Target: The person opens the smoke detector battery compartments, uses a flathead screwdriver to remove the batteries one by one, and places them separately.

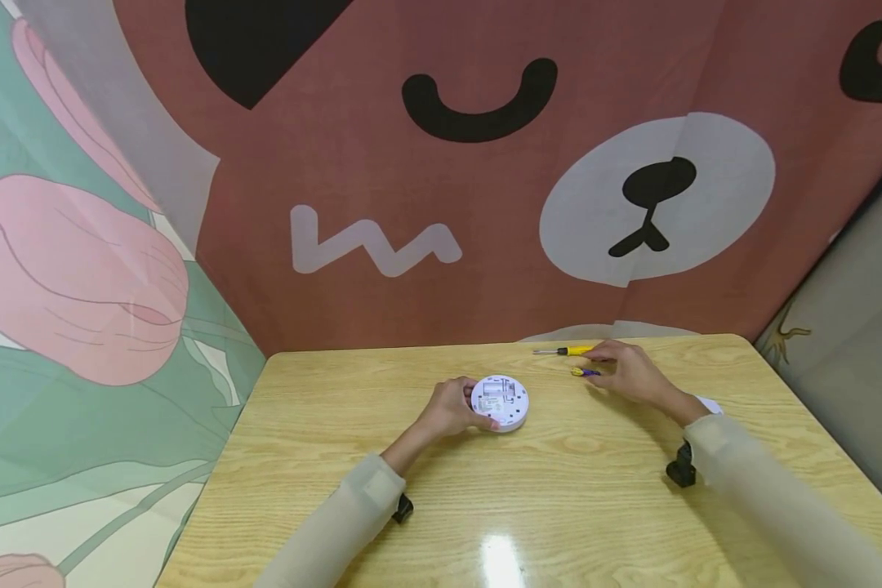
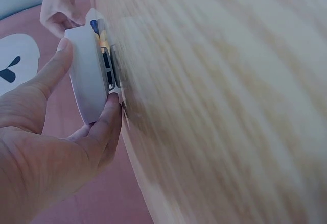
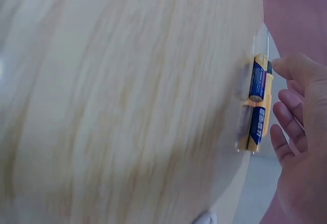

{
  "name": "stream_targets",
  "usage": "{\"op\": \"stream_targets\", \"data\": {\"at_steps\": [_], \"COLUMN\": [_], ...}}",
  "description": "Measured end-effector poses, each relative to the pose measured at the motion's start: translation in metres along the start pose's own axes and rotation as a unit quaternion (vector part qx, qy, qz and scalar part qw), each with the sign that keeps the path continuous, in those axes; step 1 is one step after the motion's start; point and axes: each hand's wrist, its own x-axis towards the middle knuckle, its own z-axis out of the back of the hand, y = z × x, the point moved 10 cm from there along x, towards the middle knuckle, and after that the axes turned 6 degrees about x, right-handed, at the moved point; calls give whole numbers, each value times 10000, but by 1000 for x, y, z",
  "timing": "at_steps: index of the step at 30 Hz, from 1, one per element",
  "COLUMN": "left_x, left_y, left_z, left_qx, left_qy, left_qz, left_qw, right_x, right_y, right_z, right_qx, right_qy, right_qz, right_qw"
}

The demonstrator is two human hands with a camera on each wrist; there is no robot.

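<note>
My left hand [image 1: 452, 407] grips a round white device [image 1: 500, 404] by its left edge, thumb near the front and fingers behind. An open compartment shows in its upturned face. It appears tilted in the left wrist view, with fingers [image 2: 104, 127] beneath the rim. Further right, my right hand [image 1: 632, 376] is over two blue-and-yellow batteries [image 3: 257, 78] lying end to end on the table. Its fingers are loosely bent, with the foremost fingertip beside the batteries and a yellow-handled screwdriver [image 1: 579, 351]. Whether that fingertip touches either is unclear.
The wooden table [image 1: 382, 367] reaches back to a wall hanging [image 1: 485, 188] with a printed bear face. A white object [image 1: 709, 404] lies partly hidden behind my right wrist. Black wrist-worn gear [image 1: 681, 465] hangs under the right sleeve.
</note>
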Motion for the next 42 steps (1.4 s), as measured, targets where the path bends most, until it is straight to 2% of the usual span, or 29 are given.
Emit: {"op": "stream_targets", "data": {"at_steps": [10,19,26,37,42], "left_x": [0,1,2,1,0], "left_y": [-1,0,0,1,1], "left_z": [1,2,0,0,1], "left_qx": [14,53,37,37,39], "left_qy": [5,-2,18,13,5], "left_qz": [14,-58,-80,-49,-21], "left_qw": [10000,10000,10000,10000,10000], "right_x": [-16,-30,-43,-62,-67], "right_y": [6,5,4,-8,-10], "right_z": [20,35,49,63,66], "right_qx": [-151,-404,-619,-552,-716], "right_qy": [195,372,391,697,851], "right_qz": [71,-48,92,-234,-191], "right_qw": [9997,9985,9973,9958,9936]}}
